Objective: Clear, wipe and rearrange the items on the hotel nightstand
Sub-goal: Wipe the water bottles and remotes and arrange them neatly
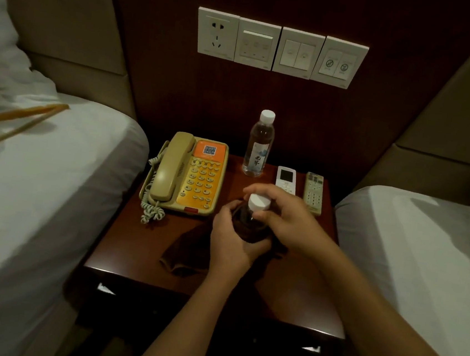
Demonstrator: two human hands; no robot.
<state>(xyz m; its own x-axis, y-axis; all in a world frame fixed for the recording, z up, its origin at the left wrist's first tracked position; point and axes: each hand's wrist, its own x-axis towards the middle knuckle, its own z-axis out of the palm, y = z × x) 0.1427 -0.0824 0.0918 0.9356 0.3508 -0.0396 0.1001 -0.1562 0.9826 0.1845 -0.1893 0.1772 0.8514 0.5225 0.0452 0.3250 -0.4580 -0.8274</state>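
Observation:
Over the middle of the dark wooden nightstand (pixel 134 242) both hands hold a second water bottle (pixel 257 204) with a white cap. A dark brown cloth (pixel 188 248) is wrapped around the bottle's body and trails onto the tabletop. My left hand (pixel 230 241) grips the cloth-covered body from the left. My right hand (pixel 285 212) holds the bottle's neck and shoulder just under the cap. A beige and orange telephone (pixel 188 173) sits at the back left. Another water bottle (pixel 259 145) stands upright at the back.
A white remote (pixel 285 178) and a beige remote (pixel 313 192) lie side by side at the back right. Beds with white sheets (pixel 54 173) flank the nightstand on both sides. A socket and switch panel (pixel 279 47) is on the wall above.

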